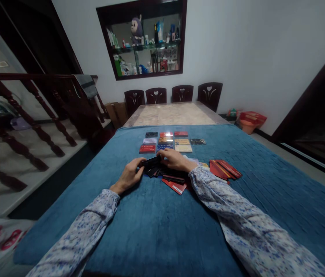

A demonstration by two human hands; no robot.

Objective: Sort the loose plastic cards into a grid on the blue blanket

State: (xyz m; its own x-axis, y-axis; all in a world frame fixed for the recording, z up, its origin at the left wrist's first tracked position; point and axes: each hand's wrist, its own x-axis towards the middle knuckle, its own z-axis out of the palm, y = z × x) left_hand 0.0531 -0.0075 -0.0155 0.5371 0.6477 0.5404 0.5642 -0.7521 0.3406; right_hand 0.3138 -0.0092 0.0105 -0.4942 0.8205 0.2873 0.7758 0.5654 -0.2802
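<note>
Between my left hand (130, 173) and my right hand (175, 159) is a small stack of black cards (152, 161), gripped at its two ends and tilted. Under it on the blue cloth lie more loose black cards (153, 171). A red card (176, 187) sticks out nearest to me, below a dark card (174, 179). Pale and yellow cards are partly hidden behind my right wrist. Further right, several red cards (225, 169) lie spread. Beyond my hands, cards sit in rows, among them a red stack (147, 149), a blue stack (165, 147) and a cream stack (183, 148).
The blue cloth (150, 223) covers the near part of a long stone-topped table (169, 114). A single black card (197, 142) lies right of the rows. Chairs (182, 93) line the far end. A banister (29, 115) runs at left, and a red bag (251, 117) stands at right.
</note>
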